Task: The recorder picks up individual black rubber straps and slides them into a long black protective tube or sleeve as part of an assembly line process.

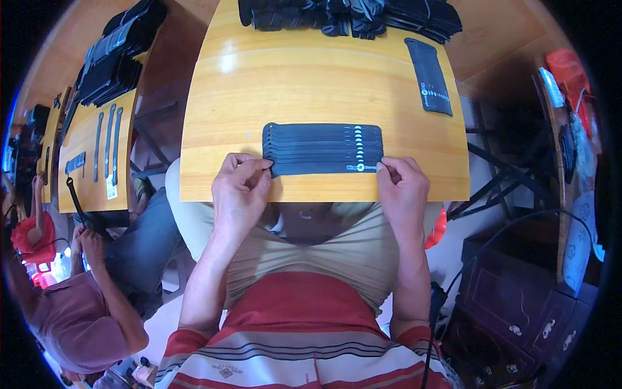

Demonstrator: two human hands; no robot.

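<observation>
Several flat black straps (311,144) lie overlapped in a fanned row on the wooden table in front of me. Each has a rounded left end with a small hole, and white print near the right end. My left hand (240,189) pinches the left end of the nearest strap (311,168) between thumb and fingers. At that strap's right end, my right hand (405,187) has its thumb and fingertips closed on the corner. The undersides of the straps are hidden.
Another fanned set of black straps (429,78) lies at the table's right. Bundled black straps (311,16) are heaped along the far edge. To the left, a person (84,311) holds a black strap beside another table (84,188) with stacked straps. A dark cabinet (518,311) stands at right.
</observation>
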